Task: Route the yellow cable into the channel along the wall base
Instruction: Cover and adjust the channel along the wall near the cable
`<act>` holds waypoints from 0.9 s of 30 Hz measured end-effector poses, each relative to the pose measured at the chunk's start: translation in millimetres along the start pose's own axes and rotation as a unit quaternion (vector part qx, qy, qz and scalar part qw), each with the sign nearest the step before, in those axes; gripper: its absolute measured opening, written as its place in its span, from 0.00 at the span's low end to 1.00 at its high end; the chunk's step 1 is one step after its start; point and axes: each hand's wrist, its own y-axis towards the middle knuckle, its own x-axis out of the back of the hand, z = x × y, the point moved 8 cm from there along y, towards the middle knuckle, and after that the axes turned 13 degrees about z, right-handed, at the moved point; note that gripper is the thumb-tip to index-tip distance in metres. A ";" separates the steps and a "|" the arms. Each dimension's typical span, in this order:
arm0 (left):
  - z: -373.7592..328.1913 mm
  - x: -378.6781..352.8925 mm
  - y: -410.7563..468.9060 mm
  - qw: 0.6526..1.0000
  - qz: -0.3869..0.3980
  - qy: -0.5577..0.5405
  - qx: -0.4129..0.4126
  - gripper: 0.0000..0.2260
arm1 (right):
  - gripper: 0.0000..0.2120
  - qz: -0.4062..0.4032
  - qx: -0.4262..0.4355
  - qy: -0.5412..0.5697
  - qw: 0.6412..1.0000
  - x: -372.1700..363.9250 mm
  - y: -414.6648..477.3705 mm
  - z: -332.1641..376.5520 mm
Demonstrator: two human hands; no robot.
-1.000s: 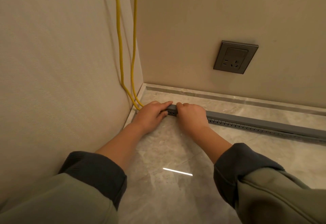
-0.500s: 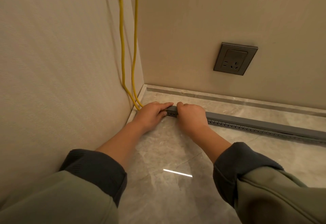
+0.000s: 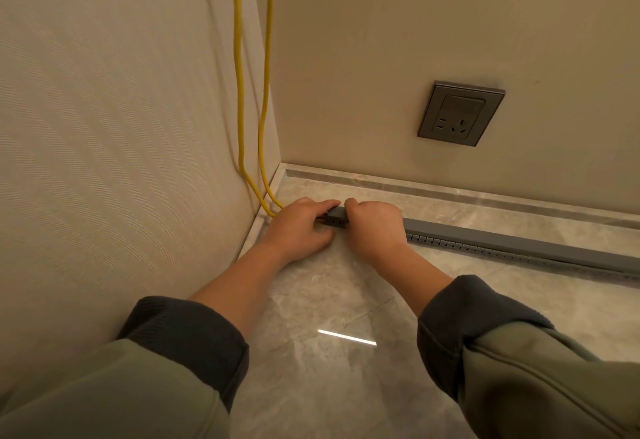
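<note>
Left grip (image 3: 300, 228) and right grip (image 3: 374, 227) both clasp the channel (image 3: 519, 246) end, yellow cable (image 3: 238, 92) seemingly underneath.

from my feed, both strands of the yellow cable (image 3: 239, 92) run out through the top edge, so i can't see where they come from. their lower ends vanish behind the left hand (image 3: 298, 227). only a speck of yellow shows under its fingers, and i can't tell whether it pinches the cable or just presses there. the right hand (image 3: 375, 227) curls over the channel (image 3: 519, 248), hiding its own fingertips and that stretch of it. whether any cable sits inside, i can't tell. the channel runs off the right edge, its side slots blurring out. both sleeves (image 3: 173, 386) are cut by the bottom edge.
</note>
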 end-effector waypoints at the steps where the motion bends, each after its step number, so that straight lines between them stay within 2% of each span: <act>1: -0.5 0.4 0.0 1.000 -0.010 -0.010 0.002 0.23 | 0.09 -0.002 -0.005 0.021 1.000 0.5 -0.2 -3.8; 5: -1.0 7.5 12.5 1.000 -0.004 -0.025 0.003 0.17 | 0.07 0.009 -0.013 0.103 0.995 6.6 2.2 -15.5; 8: -4.7 8.6 18.7 0.999 0.026 0.025 -0.007 0.15 | 0.08 0.074 -0.012 0.123 0.990 7.1 8.3 -19.5; 12: -9.7 9.4 17.2 0.998 0.024 0.051 -0.014 0.13 | 0.13 0.174 0.018 0.156 0.972 9.9 14.7 -25.5; 17: -17.7 9.9 18.3 0.995 0.036 0.096 -0.021 0.13 | 0.14 0.206 0.019 0.164 0.965 15.6 23.0 -24.8; 22: -30.2 2.5 18.1 0.991 0.029 0.122 -0.043 0.15 | 0.13 0.207 0.015 0.158 0.965 16.8 23.5 -27.2; 27: -32.0 -4.8 17.1 0.987 0.009 0.157 -0.041 0.15 | 0.07 0.137 0.034 0.107 0.984 19.3 14.1 -18.9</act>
